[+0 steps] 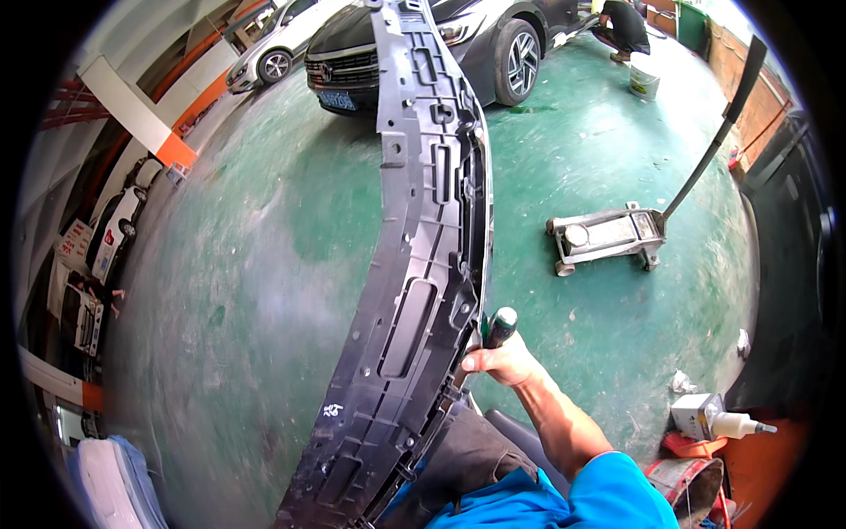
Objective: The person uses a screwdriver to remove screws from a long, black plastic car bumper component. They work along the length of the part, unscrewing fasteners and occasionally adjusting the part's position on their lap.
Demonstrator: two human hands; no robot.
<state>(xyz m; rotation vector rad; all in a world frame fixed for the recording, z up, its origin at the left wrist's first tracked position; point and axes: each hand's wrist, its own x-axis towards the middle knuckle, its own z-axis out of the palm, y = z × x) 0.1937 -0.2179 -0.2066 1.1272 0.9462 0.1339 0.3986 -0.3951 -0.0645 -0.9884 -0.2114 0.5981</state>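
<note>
A long black plastic car bumper panel (410, 256) runs from the lower edge up past the top of the view, its ribbed and slotted inner side facing me. It lies across my lap and stands tilted away from me. My right hand (500, 360) is closed around a screwdriver with a dark green and black handle (502, 324), the handle's end pointing up. The thumb rests at the panel's right edge, and the screwdriver's shaft is hidden. My left hand is out of view.
A grey floor jack (608, 236) with a long upright handle stands to the right. Ahead is a dark car (476, 53); a person (624, 31) crouches beside a white bucket (645, 78). A white nozzle bottle (736, 425) and a box (696, 414) sit at lower right.
</note>
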